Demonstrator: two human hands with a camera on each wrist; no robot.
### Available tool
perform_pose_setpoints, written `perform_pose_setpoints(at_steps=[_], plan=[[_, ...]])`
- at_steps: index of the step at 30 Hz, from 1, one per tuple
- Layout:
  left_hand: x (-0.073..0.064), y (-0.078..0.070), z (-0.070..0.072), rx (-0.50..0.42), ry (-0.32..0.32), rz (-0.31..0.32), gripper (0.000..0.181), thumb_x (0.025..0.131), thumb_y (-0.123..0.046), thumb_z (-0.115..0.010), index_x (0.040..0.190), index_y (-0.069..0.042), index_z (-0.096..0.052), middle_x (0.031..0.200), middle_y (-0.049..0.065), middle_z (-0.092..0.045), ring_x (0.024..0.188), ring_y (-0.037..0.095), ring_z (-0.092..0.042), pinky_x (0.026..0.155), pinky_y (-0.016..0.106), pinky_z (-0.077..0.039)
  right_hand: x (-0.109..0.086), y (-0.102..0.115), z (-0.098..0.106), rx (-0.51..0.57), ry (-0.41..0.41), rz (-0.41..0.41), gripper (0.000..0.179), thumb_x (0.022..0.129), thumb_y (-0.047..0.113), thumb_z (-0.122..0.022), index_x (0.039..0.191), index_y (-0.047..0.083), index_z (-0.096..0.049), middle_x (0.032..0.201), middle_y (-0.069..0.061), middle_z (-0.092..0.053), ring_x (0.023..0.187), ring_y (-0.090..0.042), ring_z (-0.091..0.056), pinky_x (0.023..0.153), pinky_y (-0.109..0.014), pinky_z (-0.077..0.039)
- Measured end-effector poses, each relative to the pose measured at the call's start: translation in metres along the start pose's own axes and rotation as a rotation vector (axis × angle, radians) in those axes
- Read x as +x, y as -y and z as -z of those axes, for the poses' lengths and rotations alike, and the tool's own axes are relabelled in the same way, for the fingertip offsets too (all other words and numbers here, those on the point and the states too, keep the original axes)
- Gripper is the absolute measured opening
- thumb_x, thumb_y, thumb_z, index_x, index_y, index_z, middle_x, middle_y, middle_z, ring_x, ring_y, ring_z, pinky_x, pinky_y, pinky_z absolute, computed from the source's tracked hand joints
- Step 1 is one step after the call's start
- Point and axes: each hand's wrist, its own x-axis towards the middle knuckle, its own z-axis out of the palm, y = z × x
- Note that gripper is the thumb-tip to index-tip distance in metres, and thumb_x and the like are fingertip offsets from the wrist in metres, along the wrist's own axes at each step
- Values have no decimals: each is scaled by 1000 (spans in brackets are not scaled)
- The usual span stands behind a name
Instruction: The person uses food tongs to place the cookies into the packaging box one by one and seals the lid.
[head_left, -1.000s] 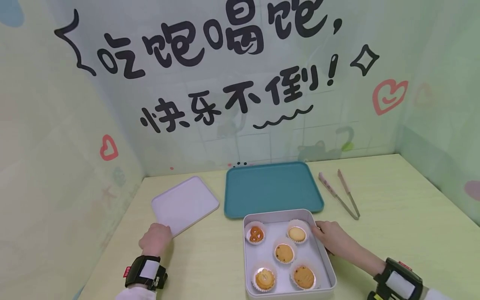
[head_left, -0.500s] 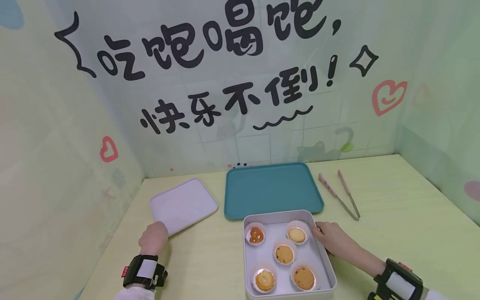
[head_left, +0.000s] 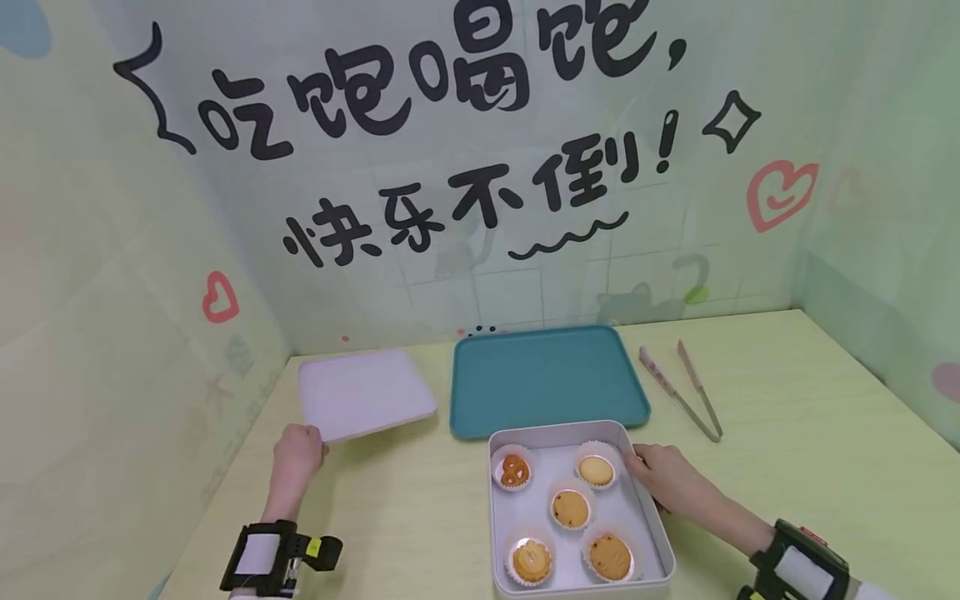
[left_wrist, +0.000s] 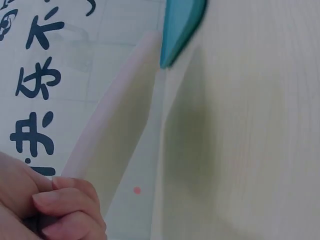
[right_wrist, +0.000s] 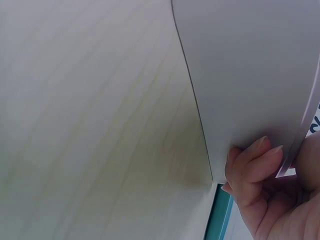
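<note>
In the head view, my left hand (head_left: 298, 457) grips the near left corner of a flat lilac lid (head_left: 363, 393). The lid is raised off the table and tilted; its pale underside and a shadow below show in the left wrist view. A shallow lilac box (head_left: 553, 461) sits at the front, with several biscuits in paper cups inside, among them a pretzel (head_left: 514, 471) and a round cookie (head_left: 570, 508). My right hand (head_left: 672, 482) holds the box's right wall near its far corner, thumb over the rim and fingers against the outside, as the right wrist view shows.
A teal tray (head_left: 547, 383) lies behind the box. Metal tongs with pink handles (head_left: 693, 408) rest spread to its right. Printed walls (head_left: 450, 292) enclose the pale wooden table (head_left: 780, 400) at the back and both sides.
My left hand has moved forward and lifted the lid's near edge, tilting and turning the lid; a shadow now shows beneath. My right hand and the box have stayed in place.
</note>
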Motion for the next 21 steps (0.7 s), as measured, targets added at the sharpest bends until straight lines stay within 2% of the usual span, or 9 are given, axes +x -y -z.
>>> perform_pose_setpoints(at_steps=[2, 7, 11, 15, 18, 21], plan=[[-4, -11, 1, -124, 13, 54, 30, 89, -4, -24, 71, 8, -46, 56, 6, -48, 44, 13, -41, 41, 24, -34, 0, -1, 0, 3, 0, -3, 19, 91, 11, -44, 86, 1, -60, 57, -4, -46, 48, -15, -46, 38, -28, -38], [-21, -47, -2, -302, 77, 75, 27, 95, -8, -22, 92, 11, -41, 60, 7, -48, 46, 10, -41, 41, 20, -34, -1, -2, 1, 2, 5, 2, 20, 91, 12, -44, 89, 0, -61, 58, -3, -47, 50, -14, -47, 40, -28, -38], [-37, -74, -12, -424, 101, 45, 25, 97, -10, -25, 100, 12, -38, 62, 7, -45, 49, 9, -39, 41, 19, -32, -1, -2, 1, 1, 8, 4, 21, 92, 12, -45, 92, -1, -62, 57, -3, -46, 49, -14, -46, 40, -28, -37], [-51, -97, -28, -531, 144, -5, 22, 97, -8, -27, 99, 10, -38, 62, 7, -44, 48, 9, -37, 40, 17, -29, -1, -1, 1, 20, 23, -23, 23, 92, 14, -44, 97, -2, -61, 54, -3, -43, 44, -15, -43, 38, -27, -37], [-58, -112, -42, -573, 185, -49, 19, 97, -8, -29, 96, 9, -39, 61, 7, -43, 47, 9, -35, 39, 17, -27, -1, -1, 1, 30, 24, -39, 23, 92, 14, -44, 98, -1, -61, 53, -3, -41, 42, -15, -42, 37, -27, -36], [-65, -124, -54, -594, 222, -88, 17, 97, -7, -30, 93, 7, -39, 60, 6, -43, 46, 9, -34, 39, 17, -26, 0, -1, 0, 28, 18, -29, 20, 92, 13, -45, 88, 2, -60, 52, -2, -38, 41, -14, -41, 37, -27, -36]])
